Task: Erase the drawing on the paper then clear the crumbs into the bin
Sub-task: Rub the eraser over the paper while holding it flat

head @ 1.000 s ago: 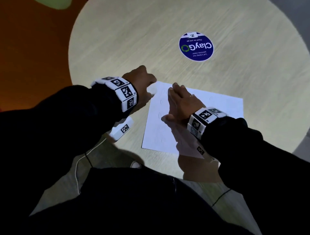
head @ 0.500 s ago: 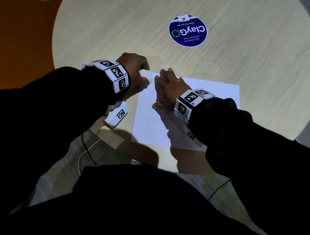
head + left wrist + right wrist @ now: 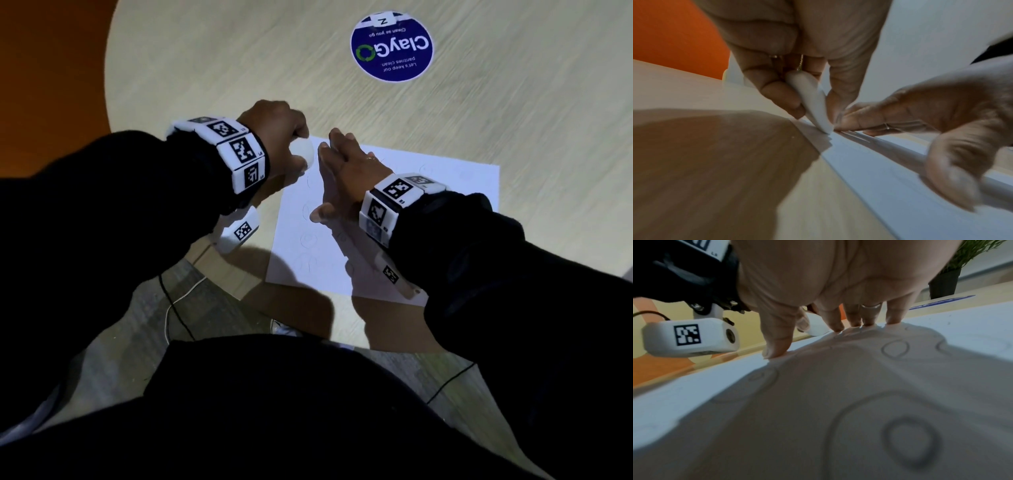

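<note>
Pinching eraser (image 3: 813,104) upright, tip down on paper (image 3: 445,192) corner.

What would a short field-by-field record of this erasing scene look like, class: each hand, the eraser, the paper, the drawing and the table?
left hand: pinches the eraser
eraser: white, tip on the paper's far left corner
right hand: flat, fingertips pressing the paper
paper: white sheet lying on the table
drawing: pencil circles, still visible
table: round, light wood, blue sticker
bin: not in view
</note>
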Tool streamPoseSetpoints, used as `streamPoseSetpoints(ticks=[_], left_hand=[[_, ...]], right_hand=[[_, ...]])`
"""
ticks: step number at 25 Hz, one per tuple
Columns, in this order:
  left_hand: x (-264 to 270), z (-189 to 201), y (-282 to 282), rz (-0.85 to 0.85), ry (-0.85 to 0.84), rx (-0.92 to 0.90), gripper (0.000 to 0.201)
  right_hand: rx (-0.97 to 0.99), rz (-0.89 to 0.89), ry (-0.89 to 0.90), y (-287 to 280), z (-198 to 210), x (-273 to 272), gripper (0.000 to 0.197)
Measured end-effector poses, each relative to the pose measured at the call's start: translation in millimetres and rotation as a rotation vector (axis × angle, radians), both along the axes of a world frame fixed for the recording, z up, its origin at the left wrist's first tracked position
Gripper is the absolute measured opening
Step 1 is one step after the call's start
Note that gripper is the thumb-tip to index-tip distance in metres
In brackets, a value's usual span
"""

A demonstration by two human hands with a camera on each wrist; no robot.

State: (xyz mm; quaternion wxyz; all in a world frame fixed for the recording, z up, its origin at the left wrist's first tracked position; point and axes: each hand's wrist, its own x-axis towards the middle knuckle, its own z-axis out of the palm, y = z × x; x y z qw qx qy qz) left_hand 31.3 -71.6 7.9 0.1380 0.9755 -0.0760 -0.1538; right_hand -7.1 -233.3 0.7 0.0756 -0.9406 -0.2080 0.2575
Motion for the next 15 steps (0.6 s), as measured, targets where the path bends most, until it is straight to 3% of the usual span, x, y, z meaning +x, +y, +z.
streamPoseSetpoints(ticks=[15], left_hand=[[1.7,1.3,-8.9,-0.020,-0.018,0.051,0.046]], right_hand=[[-0.008,-0.002,0.018,-0.3,4.2,-0.8,0.105]])
